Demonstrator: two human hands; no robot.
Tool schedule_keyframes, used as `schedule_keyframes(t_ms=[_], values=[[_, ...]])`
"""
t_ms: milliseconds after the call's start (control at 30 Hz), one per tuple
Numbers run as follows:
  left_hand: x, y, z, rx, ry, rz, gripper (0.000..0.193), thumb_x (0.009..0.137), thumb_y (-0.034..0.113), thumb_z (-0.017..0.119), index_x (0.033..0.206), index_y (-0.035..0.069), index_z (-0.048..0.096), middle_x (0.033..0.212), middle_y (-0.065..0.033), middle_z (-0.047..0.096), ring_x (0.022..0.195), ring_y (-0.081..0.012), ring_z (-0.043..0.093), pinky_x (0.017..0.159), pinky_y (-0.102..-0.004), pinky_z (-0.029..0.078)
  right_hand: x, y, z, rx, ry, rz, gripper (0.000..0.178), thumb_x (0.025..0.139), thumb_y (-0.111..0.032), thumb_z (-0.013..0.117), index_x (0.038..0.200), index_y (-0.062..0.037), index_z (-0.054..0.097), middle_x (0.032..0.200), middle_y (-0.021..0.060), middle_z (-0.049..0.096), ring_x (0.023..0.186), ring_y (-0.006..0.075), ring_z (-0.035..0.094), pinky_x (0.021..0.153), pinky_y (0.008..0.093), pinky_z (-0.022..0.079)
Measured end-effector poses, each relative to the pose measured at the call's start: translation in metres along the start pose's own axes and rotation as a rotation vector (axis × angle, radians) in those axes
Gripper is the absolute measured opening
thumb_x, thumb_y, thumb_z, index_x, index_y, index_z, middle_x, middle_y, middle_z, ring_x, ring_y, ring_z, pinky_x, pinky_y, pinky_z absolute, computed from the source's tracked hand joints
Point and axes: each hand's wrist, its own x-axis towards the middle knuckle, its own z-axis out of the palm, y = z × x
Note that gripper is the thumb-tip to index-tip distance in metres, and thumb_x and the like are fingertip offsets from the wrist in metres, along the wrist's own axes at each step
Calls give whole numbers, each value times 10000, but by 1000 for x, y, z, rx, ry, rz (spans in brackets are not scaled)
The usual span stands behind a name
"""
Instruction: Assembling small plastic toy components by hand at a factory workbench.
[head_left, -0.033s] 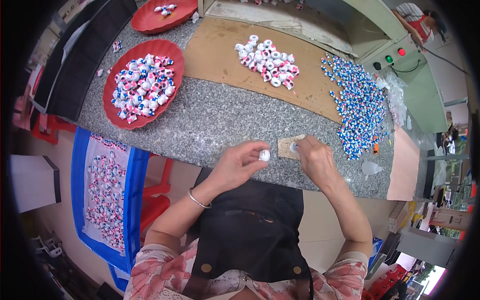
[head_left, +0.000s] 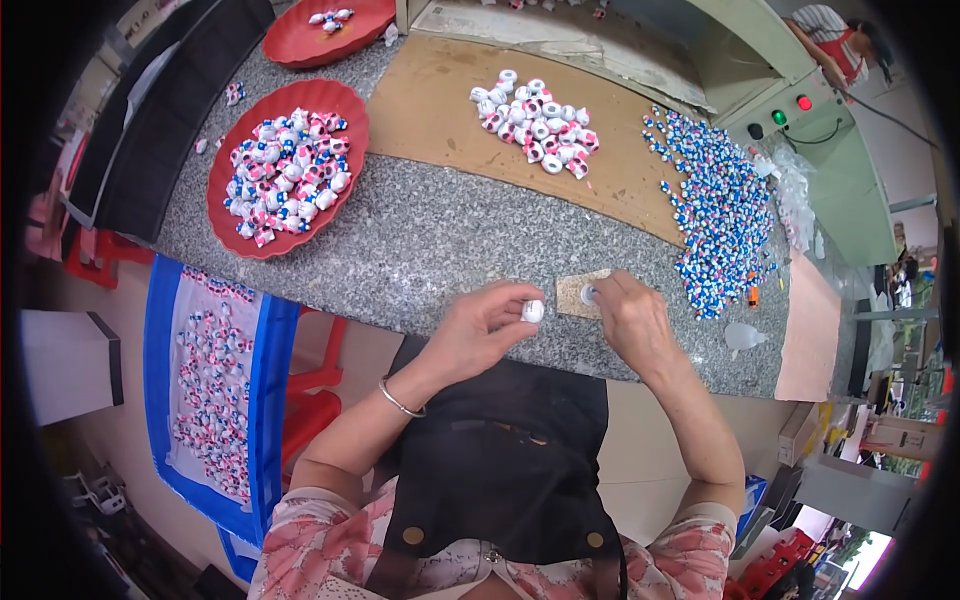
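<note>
Between the thumb and fingers of my left hand [head_left: 489, 325] is a small white rounded piece [head_left: 532, 311], held above the front edge of the worktop. My right hand [head_left: 635, 318] is closed in a pinch over a tan speckled pad [head_left: 574, 296]. Its fingertips are at a small whitish round dish [head_left: 587, 295] on that pad; whatever they pinch is too small and covered to make out. A pile of small blue-and-white pieces [head_left: 722, 215] lies beyond my right hand. Farther back, white and pink rounded pieces [head_left: 540, 128] sit heaped on brown cardboard [head_left: 425, 100].
A red scalloped bowl [head_left: 352, 128] of white, pink and blue pieces stands at left, with a second red bowl [head_left: 375, 30] behind. A blue tray [head_left: 262, 400] of similar pieces is lower left. Back right is a green machine housing [head_left: 850, 165]. A person [head_left: 835, 45] is beyond it.
The white piece has turned slightly in my left fingers, so its dark mark shows less. Both hands stay almost in place.
</note>
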Motion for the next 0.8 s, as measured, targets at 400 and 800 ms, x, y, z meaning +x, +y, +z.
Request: schedule_keyframes(t_ms=[400, 800], values=[[22, -15, 27, 484, 105, 433, 342, 798, -63, 708, 1126, 8, 645, 1069, -112, 658, 935, -189, 684, 811, -295, 596, -18, -14, -12, 1123, -36, 642, 162, 911, -79, 676, 1032, 29, 672, 889, 60, 706, 764, 83, 654, 675, 227, 532], [17, 13, 16, -44, -339, -59, 248, 977, 79, 563, 1171, -50, 648, 999, -122, 684, 807, -136, 674, 689, -242, 548, -18, -33, -33, 760, -57, 182, 83, 842, -15, 704, 925, -8, 709, 787, 86, 671, 682, 151, 663, 614, 273, 514]])
